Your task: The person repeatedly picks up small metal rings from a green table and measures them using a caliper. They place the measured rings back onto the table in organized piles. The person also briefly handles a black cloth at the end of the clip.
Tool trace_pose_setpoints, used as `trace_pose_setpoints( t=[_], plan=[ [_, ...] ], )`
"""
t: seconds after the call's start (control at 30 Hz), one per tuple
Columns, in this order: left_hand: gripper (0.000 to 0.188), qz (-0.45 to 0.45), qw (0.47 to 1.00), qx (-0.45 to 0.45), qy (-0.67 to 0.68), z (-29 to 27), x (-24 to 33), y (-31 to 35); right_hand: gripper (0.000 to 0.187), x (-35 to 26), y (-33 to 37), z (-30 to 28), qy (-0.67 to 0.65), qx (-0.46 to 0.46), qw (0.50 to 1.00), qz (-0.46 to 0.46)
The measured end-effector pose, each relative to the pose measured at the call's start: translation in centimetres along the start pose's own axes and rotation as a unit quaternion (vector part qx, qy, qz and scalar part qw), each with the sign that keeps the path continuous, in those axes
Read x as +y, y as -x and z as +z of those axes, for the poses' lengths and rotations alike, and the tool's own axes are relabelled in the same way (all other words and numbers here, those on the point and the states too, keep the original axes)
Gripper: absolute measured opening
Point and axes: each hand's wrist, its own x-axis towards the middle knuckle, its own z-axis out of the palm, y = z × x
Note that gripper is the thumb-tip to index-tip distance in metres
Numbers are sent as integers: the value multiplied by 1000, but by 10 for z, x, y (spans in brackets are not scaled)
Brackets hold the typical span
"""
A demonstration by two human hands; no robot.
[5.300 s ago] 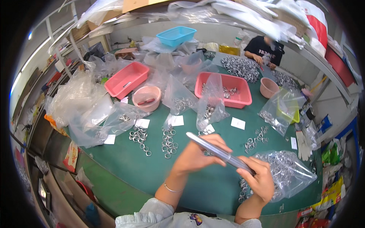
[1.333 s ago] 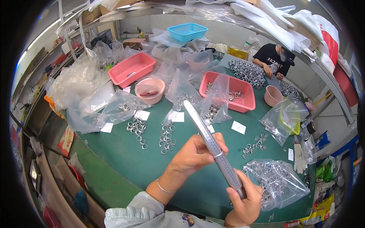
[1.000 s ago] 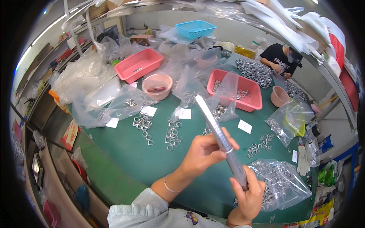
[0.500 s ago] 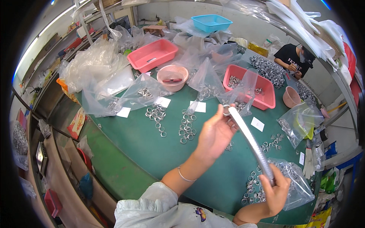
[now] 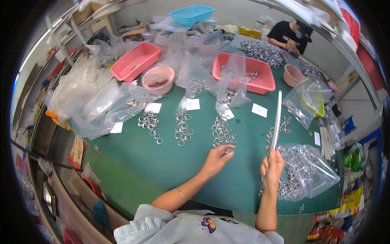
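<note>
I see left hand (image 5: 216, 157) grip pinching a small silver metal ring (image 5: 228, 151) over green table (image 5: 162, 158) | right hand (image 5: 273, 167) grip clamped on long silver metal rod (image 5: 276, 120), upright

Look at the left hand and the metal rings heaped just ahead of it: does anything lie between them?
Nothing visible does. The left hand is already at the near edge of the ring pile, its fingertips on a ring, with only bare green table around. The right hand holds the long metal rod upright, off to the side.
</note>
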Motion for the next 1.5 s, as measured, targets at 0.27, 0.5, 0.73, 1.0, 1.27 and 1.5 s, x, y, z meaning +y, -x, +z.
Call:
trace_pose_setpoints(
  t=[0.27,0.5,0.73,1.0,1.27,1.5],
  plan=[
    [31,69,947,62,-309,-7,0,27,27,44,-33,-16,-57,127,990,-28],
    [26,148,890,124,-413,-22,-11,39,28,66,-21,4,-20,57,998,9],
    [27,141,824,225,-501,-67,-7,70,29,70,-15,11,-9,27,999,27],
    [27,113,689,385,-604,-187,2,43,29,69,-17,9,-10,31,999,15],
    [39,145,649,444,-601,-159,4,22,25,65,-24,1,-43,78,996,32],
    [39,202,826,104,-516,1,-8,15,26,42,-41,-23,-45,128,990,-36]
  ],
)
